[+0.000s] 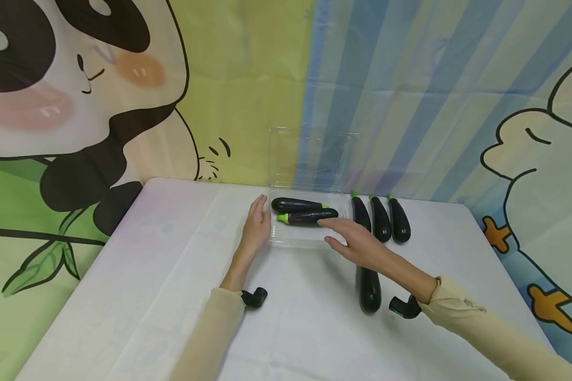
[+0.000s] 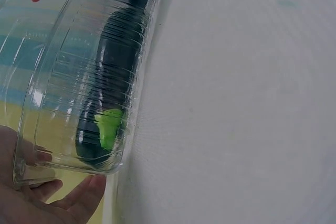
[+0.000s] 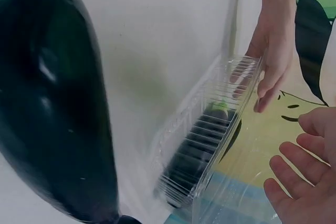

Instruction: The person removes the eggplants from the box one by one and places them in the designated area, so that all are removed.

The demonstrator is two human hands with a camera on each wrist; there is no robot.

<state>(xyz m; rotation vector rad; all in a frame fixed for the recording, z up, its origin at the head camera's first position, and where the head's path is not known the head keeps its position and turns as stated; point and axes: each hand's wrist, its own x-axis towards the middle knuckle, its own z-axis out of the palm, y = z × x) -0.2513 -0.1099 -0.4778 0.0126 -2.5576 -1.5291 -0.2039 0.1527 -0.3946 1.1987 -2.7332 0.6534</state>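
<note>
A clear plastic box [image 1: 286,241] with its lid [image 1: 310,159] raised holds two eggplants, the rear one [image 1: 295,205] and the front one [image 1: 305,217], lying side by side with stems at opposite ends. Along the box's left end rests my left hand [image 1: 257,225]; in the left wrist view its fingertips [image 2: 93,186] are right at the box's corner. My right hand [image 1: 355,241] hovers at the box's right end, fingers extended and nothing held, its fingertips overlapping the front eggplant's blunt end. Beneath the right forearm lies another eggplant [image 1: 370,291], its upper part hidden.
Three more eggplants lie to the right of the box: a near one [image 1: 360,212], a middle one [image 1: 380,222] and an outer one [image 1: 400,222]. All rest on a white-covered table [image 1: 171,296]. Behind it hangs a printed cloth [image 1: 248,106], which the raised lid stands close to.
</note>
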